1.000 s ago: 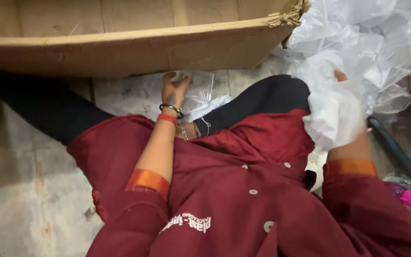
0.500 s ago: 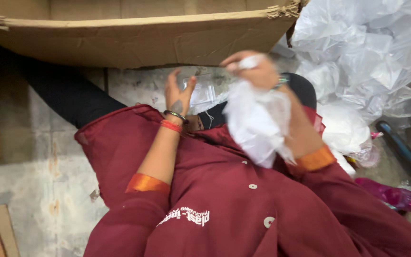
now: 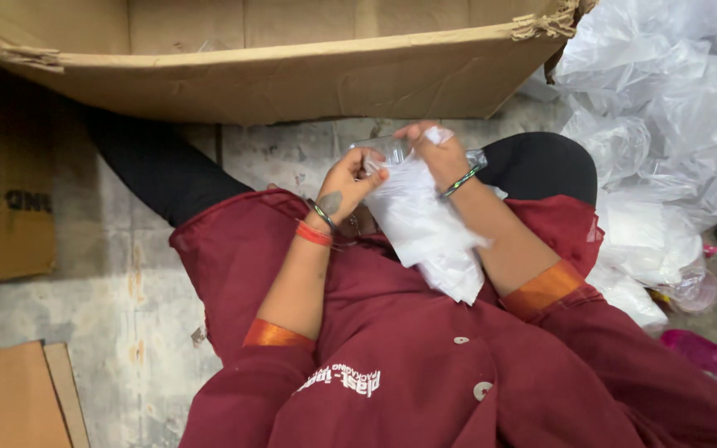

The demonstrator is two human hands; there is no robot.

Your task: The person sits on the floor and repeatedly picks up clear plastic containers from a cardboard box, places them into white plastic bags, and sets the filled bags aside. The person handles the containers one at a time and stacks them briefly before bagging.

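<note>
One white bag (image 3: 425, 228) of soft, crumpled plastic hangs between the two hands, above the lap and just in front of the knees; its top is bunched up at the fingers and its lower end drapes down onto the maroon coat (image 3: 425, 365). The left hand (image 3: 346, 182) has its grip clamped on the bag's upper left edge, thumb pressed against the film, fingers curled behind it. The right hand (image 3: 437, 149) is clamped on the top of the bag too, a small tuft of white sticking up past its fingertips. The hands sit close together, nearly touching. Behind them one clear plastic piece (image 3: 387, 149) shows against the floor, and whether either hand also touches it cannot be told. The left wrist carries two bands, one dark and one red; the right wrist carries one dark bangle. Each coat sleeve ends in one orange cuff, two in all, and two pale buttons show down the coat's front. Two legs in black spread out under the coat, one to each side. Beyond the hands one big cardboard box (image 3: 275, 75) lies open along the top of the view, its wall near the knees. At the left edge one flat brown carton (image 3: 2, 182) rests on the stone floor (image 3: 109, 332), and one more cardboard sheet (image 3: 10, 398) lies at the lower left corner. To the right a heap of clear and white bags (image 3: 665, 133) is piled, too tangled to count, with one pink thing (image 3: 707, 353) beneath it
</note>
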